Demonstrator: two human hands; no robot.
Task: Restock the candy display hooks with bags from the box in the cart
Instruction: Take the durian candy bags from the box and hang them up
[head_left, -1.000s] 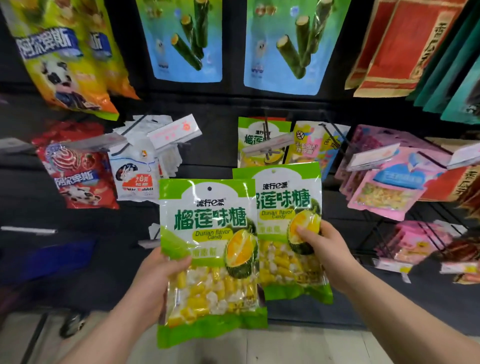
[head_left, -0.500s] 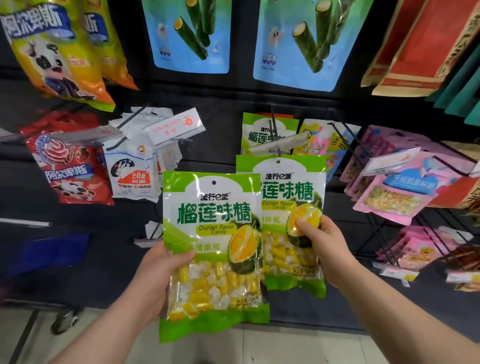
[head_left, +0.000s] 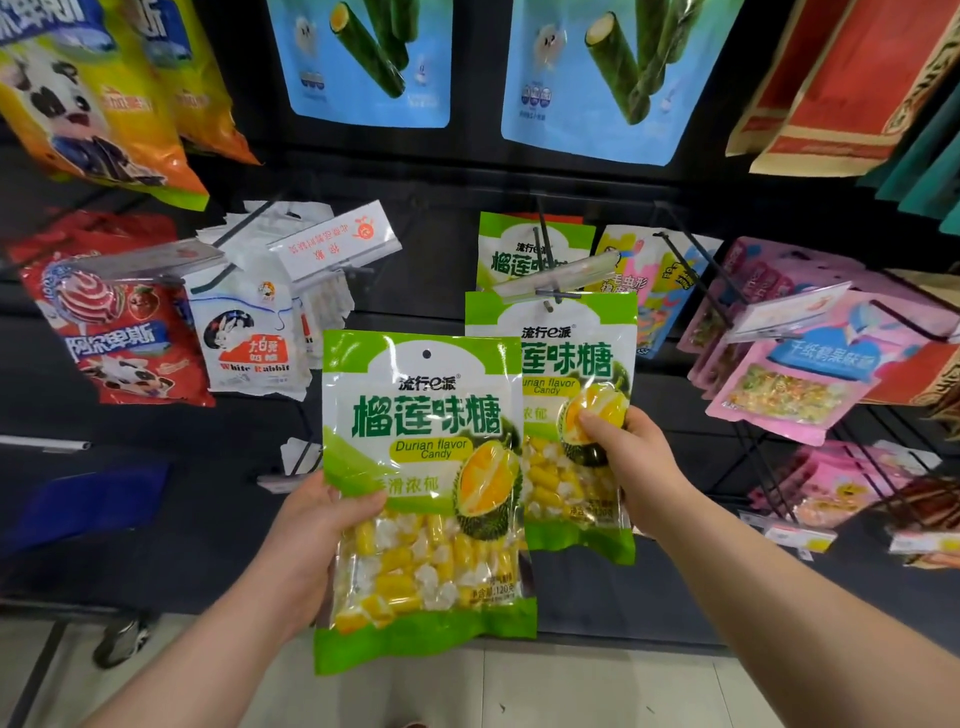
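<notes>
My left hand (head_left: 306, 540) grips a green durian candy bag (head_left: 421, 499) by its left edge, held upright in front of the display. My right hand (head_left: 631, 467) pinches a second durian candy bag (head_left: 576, 364) at its right side; the top hole of this bag sits at the tip of a display hook (head_left: 550, 299). Another durian bag (head_left: 524, 252) hangs further back on the same hook, behind a clear price tag holder. The box and cart are out of view.
White Rabbit bags (head_left: 249, 338) and red lollipop bags (head_left: 114, 332) hang on hooks to the left. Pink candy bags (head_left: 789, 384) hang on black wire hooks at the right. Large blue seaweed-roll bags (head_left: 597, 73) hang above. Pale floor tiles (head_left: 571, 691) lie below.
Both bags have risen toward the display. The right-hand bag's top has reached the tip of the hook. The view has drawn closer to the rack.
</notes>
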